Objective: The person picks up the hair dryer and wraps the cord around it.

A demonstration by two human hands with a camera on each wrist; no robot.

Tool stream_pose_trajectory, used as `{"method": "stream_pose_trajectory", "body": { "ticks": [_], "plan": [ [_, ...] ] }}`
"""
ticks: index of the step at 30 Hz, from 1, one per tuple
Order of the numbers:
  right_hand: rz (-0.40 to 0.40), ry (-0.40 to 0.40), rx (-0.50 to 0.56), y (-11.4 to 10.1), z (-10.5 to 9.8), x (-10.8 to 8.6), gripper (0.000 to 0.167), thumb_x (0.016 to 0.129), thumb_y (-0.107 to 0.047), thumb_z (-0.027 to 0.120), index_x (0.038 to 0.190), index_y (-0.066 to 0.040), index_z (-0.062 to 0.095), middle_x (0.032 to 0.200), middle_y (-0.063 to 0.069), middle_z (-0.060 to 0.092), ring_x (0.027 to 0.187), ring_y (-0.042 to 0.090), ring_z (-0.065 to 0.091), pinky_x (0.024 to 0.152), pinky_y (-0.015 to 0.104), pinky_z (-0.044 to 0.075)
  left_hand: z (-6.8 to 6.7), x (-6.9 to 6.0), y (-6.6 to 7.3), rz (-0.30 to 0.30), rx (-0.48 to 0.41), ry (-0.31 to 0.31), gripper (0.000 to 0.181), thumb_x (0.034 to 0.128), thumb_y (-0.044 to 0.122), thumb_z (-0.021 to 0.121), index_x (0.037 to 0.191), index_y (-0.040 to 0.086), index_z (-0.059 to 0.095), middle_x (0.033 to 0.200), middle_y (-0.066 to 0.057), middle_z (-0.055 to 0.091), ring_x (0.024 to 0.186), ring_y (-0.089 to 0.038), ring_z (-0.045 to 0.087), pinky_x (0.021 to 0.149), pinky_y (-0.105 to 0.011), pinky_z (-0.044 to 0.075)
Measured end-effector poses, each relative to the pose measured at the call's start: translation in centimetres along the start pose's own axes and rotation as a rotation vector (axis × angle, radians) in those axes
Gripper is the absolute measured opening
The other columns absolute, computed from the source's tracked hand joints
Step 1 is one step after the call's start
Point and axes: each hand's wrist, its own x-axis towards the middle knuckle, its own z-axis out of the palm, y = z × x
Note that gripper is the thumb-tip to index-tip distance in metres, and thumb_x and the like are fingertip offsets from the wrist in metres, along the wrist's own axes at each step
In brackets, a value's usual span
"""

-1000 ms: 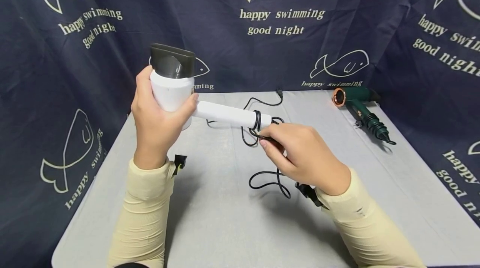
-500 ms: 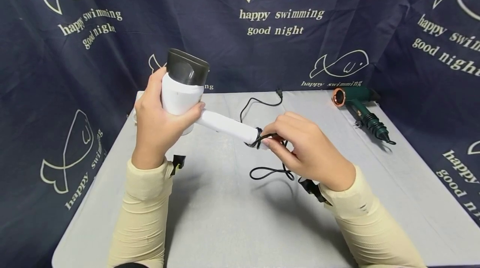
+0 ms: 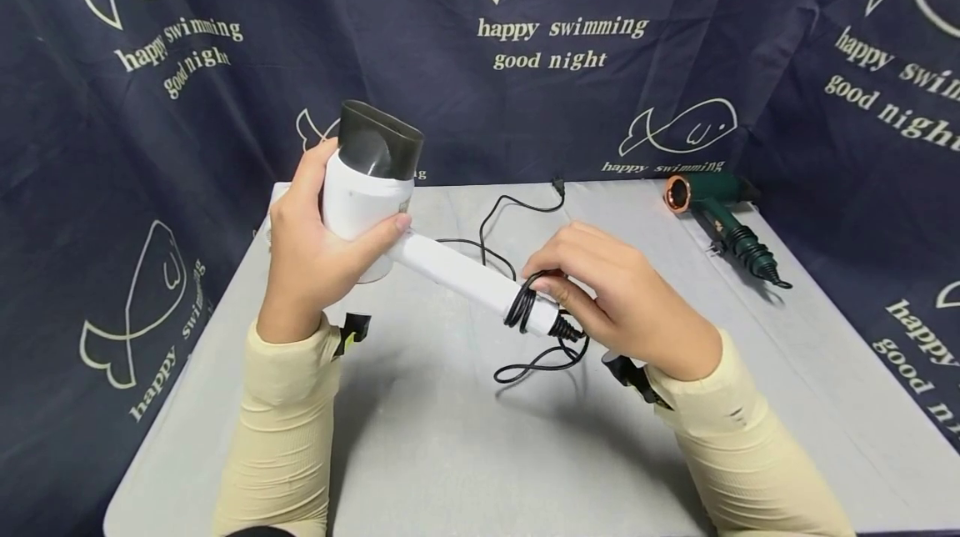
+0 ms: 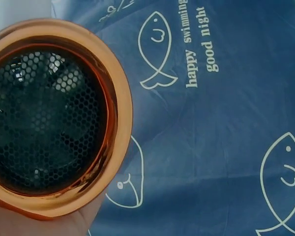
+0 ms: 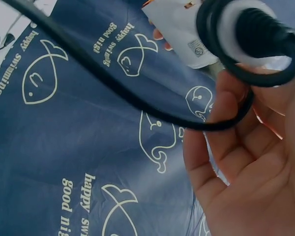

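Observation:
A white hair dryer (image 3: 363, 205) with a dark flat nozzle (image 3: 381, 141) is held above the table, its handle (image 3: 461, 277) slanting down to the right. My left hand (image 3: 311, 245) grips the dryer's body, thumb across the front. The left wrist view shows its copper-coloured rear ring (image 4: 120, 113) around a mesh grille. Near the handle's end, my right hand (image 3: 615, 295) pinches the black power cord (image 5: 152, 110). Several turns of cord (image 3: 519, 312) wrap the handle there, and a loose loop (image 3: 536, 372) hangs below it.
On the grey-white table (image 3: 450, 454), a green hair dryer (image 3: 716, 216) lies at the back right, its cord coiled round the handle. The white dryer's plug (image 3: 558, 184) rests near the back edge. A dark blue printed curtain (image 3: 450, 87) stands behind.
The white dryer has tilted, its handle end swinging down toward me, and its body has shifted slightly right. My right hand has carried the cord round the handle's end.

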Motion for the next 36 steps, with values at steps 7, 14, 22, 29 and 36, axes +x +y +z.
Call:
{"method": "stream_pose_trajectory", "body": {
  "ticks": [7, 14, 22, 29, 36],
  "plan": [
    [0.027, -0.005, 0.054, 0.5, -0.4, -0.2, 0.017, 0.105, -0.019, 0.061, 0.109, -0.008, 0.073, 0.096, -0.005, 0.070, 0.085, 0.006, 0.059, 0.079, 0.019, 0.048, -0.1, -0.1, 0.3, 0.002, -0.045, -0.010, 0.077, 0.0704, 0.023, 0.091, 0.141, 0.025, 0.060, 0.108, 0.003, 0.071, 0.081, -0.013, 0.063, 0.068, -0.027, 0.049],
    [0.039, -0.025, 0.107, 1.3, -0.6, -0.5, 0.015, 0.103, -0.017, 0.063, 0.110, -0.008, 0.074, 0.098, -0.005, 0.072, 0.086, 0.007, 0.062, 0.080, 0.018, 0.049, -0.1, -0.2, 0.4, -0.020, -0.066, -0.022, 0.077, 0.0712, 0.022, 0.091, 0.141, 0.022, 0.059, 0.109, -0.001, 0.070, 0.084, -0.015, 0.063, 0.070, -0.026, 0.049],
    [0.052, -0.027, 0.150, 1.7, -0.9, -0.7, 0.013, 0.101, -0.014, 0.066, 0.110, -0.008, 0.074, 0.098, -0.003, 0.072, 0.087, 0.008, 0.062, 0.080, 0.019, 0.049, 0.1, -0.2, 0.5, -0.003, -0.097, -0.026, 0.078, 0.0716, 0.020, 0.090, 0.142, 0.019, 0.058, 0.110, -0.002, 0.069, 0.084, -0.015, 0.063, 0.070, -0.025, 0.049],
    [0.070, -0.031, 0.163, 2.0, -1.0, -0.9, 0.012, 0.102, -0.014, 0.065, 0.110, -0.009, 0.072, 0.099, -0.002, 0.071, 0.089, 0.008, 0.063, 0.083, 0.019, 0.050, 0.2, -0.1, 0.6, 0.001, -0.152, -0.031, 0.076, 0.0721, 0.018, 0.090, 0.141, 0.016, 0.058, 0.114, -0.002, 0.069, 0.088, -0.017, 0.064, 0.072, -0.025, 0.050],
    [0.127, -0.020, 0.163, 2.4, 0.0, -1.1, 0.019, 0.106, -0.025, 0.057, 0.107, -0.009, 0.068, 0.096, -0.006, 0.069, 0.089, 0.007, 0.064, 0.085, 0.022, 0.051, 0.2, -0.1, 0.7, -0.010, -0.182, -0.018, 0.074, 0.0743, 0.016, 0.088, 0.142, 0.015, 0.057, 0.112, -0.001, 0.068, 0.089, -0.017, 0.064, 0.073, -0.026, 0.050]
  ]
}}
